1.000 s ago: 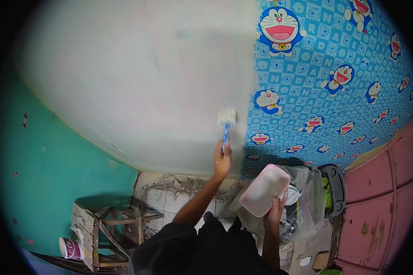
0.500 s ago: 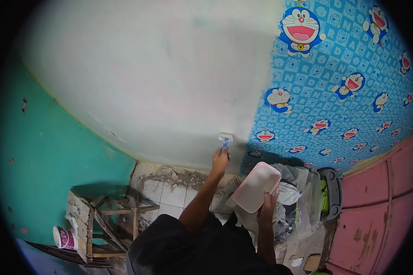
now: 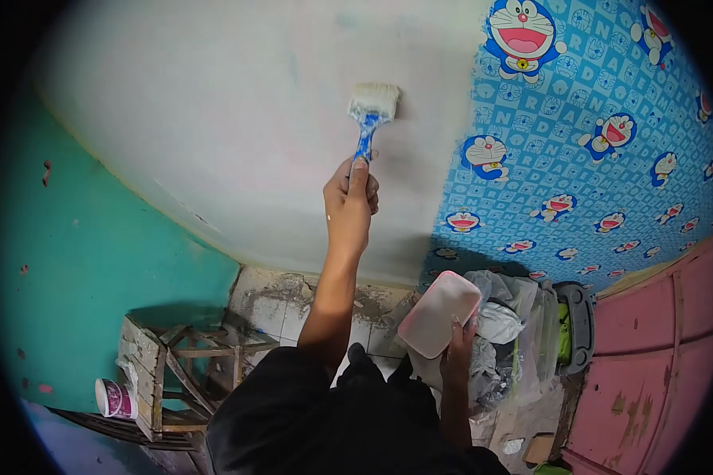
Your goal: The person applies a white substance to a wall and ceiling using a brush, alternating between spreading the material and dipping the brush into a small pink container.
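Note:
My left hand is wrapped around the blue handle of a wide paintbrush. Its bristles, coated in white, point up against the whitish wall. A small white spot shows on the back of that hand. Lower and to the right, my right hand grips the near right edge of a shallow rectangular tray. The tray has a pink rim and a whitish inside, and is tilted toward me. My thumb lies over its rim; the other fingers are mostly hidden beneath it.
Blue cartoon wallpaper covers the wall's right part. Plastic bags and a grey plastic item stand below it, beside a pink door. At left, a wooden stool-like frame and a paint bucket sit near the green wall.
My left hand has swung the paintbrush up the wall, from low near the wallpaper's edge to well above. The tray in my right hand has shifted slightly left and up.

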Available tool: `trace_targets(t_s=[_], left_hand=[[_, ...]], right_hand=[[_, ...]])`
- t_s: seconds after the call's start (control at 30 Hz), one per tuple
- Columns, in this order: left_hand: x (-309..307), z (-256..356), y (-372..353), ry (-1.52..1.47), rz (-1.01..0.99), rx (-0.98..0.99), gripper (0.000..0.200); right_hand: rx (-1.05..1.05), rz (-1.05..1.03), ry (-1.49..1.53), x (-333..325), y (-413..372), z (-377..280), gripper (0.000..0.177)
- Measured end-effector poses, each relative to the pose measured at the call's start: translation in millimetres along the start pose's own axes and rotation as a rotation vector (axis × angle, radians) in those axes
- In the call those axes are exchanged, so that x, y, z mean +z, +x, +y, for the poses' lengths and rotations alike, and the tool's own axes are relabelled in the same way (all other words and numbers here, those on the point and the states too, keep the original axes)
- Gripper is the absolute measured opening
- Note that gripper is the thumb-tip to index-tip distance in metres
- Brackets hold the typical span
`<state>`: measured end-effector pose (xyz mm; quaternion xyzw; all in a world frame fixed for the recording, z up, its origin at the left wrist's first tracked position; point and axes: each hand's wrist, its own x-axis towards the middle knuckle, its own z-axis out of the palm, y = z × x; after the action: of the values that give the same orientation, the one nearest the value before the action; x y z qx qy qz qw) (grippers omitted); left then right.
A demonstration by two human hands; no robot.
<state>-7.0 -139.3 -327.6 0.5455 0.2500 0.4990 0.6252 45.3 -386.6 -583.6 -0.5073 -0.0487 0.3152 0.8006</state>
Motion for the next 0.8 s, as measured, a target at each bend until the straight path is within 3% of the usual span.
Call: trace_targets(t_s=[0.07, 0.17, 0.2, 0.3, 0.4, 0.53, 0.67, 0.8], left_hand=[[-7, -34, 5, 0.074, 0.063, -0.015, 0.032], [-35, -133, -3, 0.258, 0.08, 0.063, 0.035], [-43, -162, -14, 0.173, 0.08, -0.025, 0.034], [-74, -255, -48, 0.257, 0.122, -0.044, 0.035], [-97, -306, -74, 0.213, 0.16, -0.213, 0.033], [-102, -309, -84, 0.185, 0.222, -0.458, 0.035], [-113, -317, -73, 0.198, 0.157, -0.574, 0.031], [-98, -248, -36, 0.073, 0.028, -0.642, 0.023]], right_hand=[[0.015, 0.017, 0.033, 1, 1, -2, 0.067], [0.009, 0.034, 0.033, -2, 2, 0, 0.069], [0.003, 0.039, 0.03, -1, 1, 0, 0.07], [-0.026, 0.048, -0.011, 1, 2, -5, 0.071], [-0.019, 0.054, -0.055, -5, 2, -3, 0.071], [-0.004, 0.037, -0.03, -3, 2, -10, 0.071], [0.026, 0.025, 0.009, 10, -4, -24, 0.071], [0.039, 0.023, -0.035, -10, 0, -6, 0.071]])
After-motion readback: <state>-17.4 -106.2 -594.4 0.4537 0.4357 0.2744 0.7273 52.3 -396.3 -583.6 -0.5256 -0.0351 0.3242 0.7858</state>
